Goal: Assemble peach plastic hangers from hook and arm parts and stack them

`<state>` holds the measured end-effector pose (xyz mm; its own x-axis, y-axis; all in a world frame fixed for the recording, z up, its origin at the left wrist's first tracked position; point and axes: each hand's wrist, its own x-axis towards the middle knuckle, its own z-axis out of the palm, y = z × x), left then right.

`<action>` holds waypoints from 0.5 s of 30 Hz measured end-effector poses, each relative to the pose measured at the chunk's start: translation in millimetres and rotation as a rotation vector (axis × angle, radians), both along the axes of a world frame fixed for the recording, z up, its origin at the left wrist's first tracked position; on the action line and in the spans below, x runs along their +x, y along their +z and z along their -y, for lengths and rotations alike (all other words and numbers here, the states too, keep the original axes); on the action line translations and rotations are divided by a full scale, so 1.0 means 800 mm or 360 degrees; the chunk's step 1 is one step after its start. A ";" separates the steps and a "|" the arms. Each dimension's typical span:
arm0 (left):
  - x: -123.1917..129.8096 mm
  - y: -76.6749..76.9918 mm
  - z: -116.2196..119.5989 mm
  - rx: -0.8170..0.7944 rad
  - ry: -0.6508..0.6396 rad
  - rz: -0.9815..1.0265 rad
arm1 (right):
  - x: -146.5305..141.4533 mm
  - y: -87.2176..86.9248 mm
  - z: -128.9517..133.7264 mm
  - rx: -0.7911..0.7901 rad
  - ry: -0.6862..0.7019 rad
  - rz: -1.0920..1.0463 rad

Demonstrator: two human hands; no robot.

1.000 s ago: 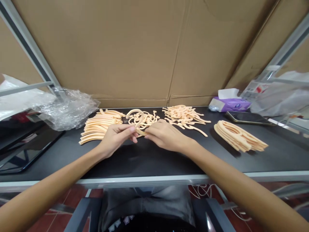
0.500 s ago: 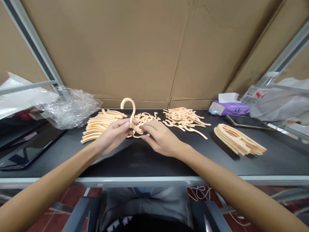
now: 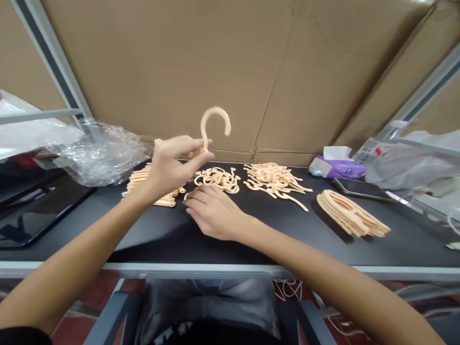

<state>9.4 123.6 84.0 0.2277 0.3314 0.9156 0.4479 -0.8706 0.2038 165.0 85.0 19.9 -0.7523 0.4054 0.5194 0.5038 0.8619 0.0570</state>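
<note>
A cream plastic hook (image 3: 215,111) stands raised against the cardboard, its curve opening to the lower right. My left hand (image 3: 176,163) pinches its lower end between thumb and fingers. Lower down, my right hand (image 3: 215,213) is bent over the black table, in front of a pile of small hooks (image 3: 221,178); a bit of cream plastic shows at its fingertips, too hidden to identify. Partly behind my left hand lies a stack of cream hanger parts (image 3: 138,179). Right of the hooks is a heap of curved cream pieces (image 3: 273,176).
Flat cream pieces are stacked (image 3: 350,213) at the right, near a phone (image 3: 362,188) and a purple tissue pack (image 3: 338,166). Crumpled clear plastic (image 3: 104,153) and a dark tablet-like device (image 3: 39,213) are at the left. Cardboard (image 3: 172,62) closes the back.
My left hand has risen with the hook, whose curve now faces right instead of left. My right hand has moved left and down, apart from the left hand.
</note>
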 end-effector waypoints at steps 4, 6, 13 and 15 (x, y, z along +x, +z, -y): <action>-0.010 -0.032 -0.006 0.0032 0.0090 -0.0388 | -0.035 -0.003 0.003 -0.0070 0.0114 0.0167; -0.014 -0.041 -0.007 0.0000 0.0125 -0.0472 | -0.041 -0.006 0.004 -0.0110 0.0095 0.0229; -0.011 -0.043 -0.008 -0.0038 0.0137 -0.0462 | -0.016 0.005 0.005 -0.0100 -0.0028 0.0205; -0.011 -0.044 -0.007 -0.0069 0.0137 -0.0468 | -0.008 0.008 0.003 -0.0078 -0.0095 0.0149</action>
